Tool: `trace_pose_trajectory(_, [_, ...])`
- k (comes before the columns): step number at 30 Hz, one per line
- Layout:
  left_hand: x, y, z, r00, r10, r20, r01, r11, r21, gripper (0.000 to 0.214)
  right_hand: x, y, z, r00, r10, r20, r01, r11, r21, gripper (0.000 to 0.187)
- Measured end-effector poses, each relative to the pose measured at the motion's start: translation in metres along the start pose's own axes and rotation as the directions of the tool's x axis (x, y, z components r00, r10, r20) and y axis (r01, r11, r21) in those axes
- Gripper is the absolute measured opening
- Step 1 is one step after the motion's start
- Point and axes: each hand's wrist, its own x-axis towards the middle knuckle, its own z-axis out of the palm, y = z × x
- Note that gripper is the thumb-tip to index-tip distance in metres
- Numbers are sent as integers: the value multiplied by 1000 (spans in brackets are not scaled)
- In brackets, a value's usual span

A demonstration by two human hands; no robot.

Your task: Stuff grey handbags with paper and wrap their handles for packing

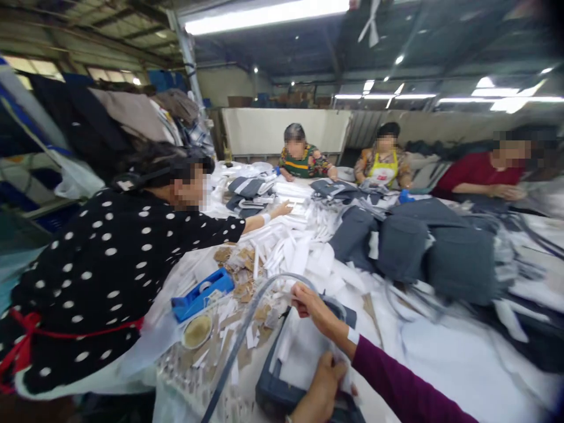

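Note:
My right hand (pixel 309 304), in a purple sleeve, reaches forward over a grey fabric piece with a white lining (pixel 294 359). Its fingers are pinched together on something small and white that I cannot make out. My left hand (pixel 322 389) is low at the front, its fingers closed on the near edge of the same grey piece. A clear plastic tube (pixel 244 329) arcs past just left of both hands.
A blue tape dispenser (pixel 201 295) and a small bowl (pixel 197 332) sit to the left among brown card scraps (pixel 239 271) and white strips (pixel 291 247). Grey fabric pieces (pixel 414 242) pile up on the right. A person in a dotted top (pixel 110 264) reaches across; three others sit opposite.

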Motion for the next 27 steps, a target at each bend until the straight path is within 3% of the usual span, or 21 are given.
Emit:
trace_pose_trajectory(5, [-2, 6, -7, 996, 82, 31, -87, 977, 197, 46, -116, -4, -114, 954, 27, -298, -29, 1000, -2, 34])
trace_pose_trajectory(7, [-4, 7, -7, 997, 67, 41, -74, 969, 236, 45, -159, 7, -147, 924, 109, -365, -132, 991, -37, 27])
trace_pose_trajectory(9, [-5, 9, -5, 998, 51, 42, -61, 961, 270, 46, -192, 22, -166, 889, 205, -409, -257, 963, -76, 22])
trace_pose_trajectory(12, [-8, 12, 1, 998, 44, 47, -57, 948, 313, 47, -215, 45, -173, 827, 330, -456, -428, 895, -129, 12])
trace_pose_trajectory(15, [-11, 15, 7, 997, 53, 52, -67, 936, 346, 48, -210, 62, -171, 784, 386, -485, -506, 851, -142, 10])
trace_pose_trajectory(21, [-13, 14, 14, 996, 85, 31, -90, 929, 360, 50, -171, 75, -158, 779, 438, -449, -539, 833, -122, 18])
trace_pose_trajectory(27, [-14, 12, 15, 992, 123, -22, -108, 937, 332, 61, -154, 79, -154, 800, 528, -285, -571, 815, -94, 16])
